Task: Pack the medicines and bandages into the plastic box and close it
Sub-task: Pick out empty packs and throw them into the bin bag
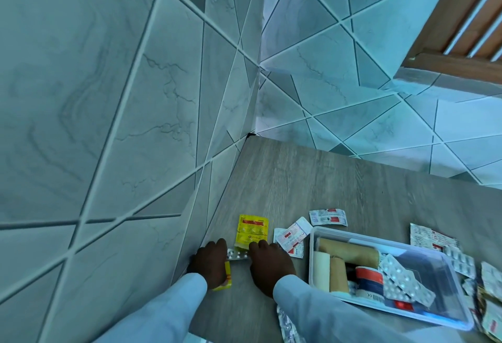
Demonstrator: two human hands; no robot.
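The clear plastic box (pixel 445 265) sits open at lower right, holding tan bandage rolls (pixel 349 252), a white roll, a red-and-blue tape roll (pixel 369 278) and silver blister strips (pixel 402 278). Near the wall, my left hand (pixel 210 264) and my right hand (pixel 269 265) both pinch a silver blister strip (pixel 238 255) between them. A yellow packet (pixel 226 278) shows under my left hand. A yellow sachet (pixel 251 231) lies just beyond my fingers. White-and-red medicine strips (pixel 294 235) lie between the sachet and the box.
More strips lie on the wooden surface (pixel 298 179): one behind the box (pixel 328 217), several to its right (pixel 445 247), one foil strip by my right sleeve (pixel 285 323). A tiled wall (pixel 108 125) stands close on the left and behind.
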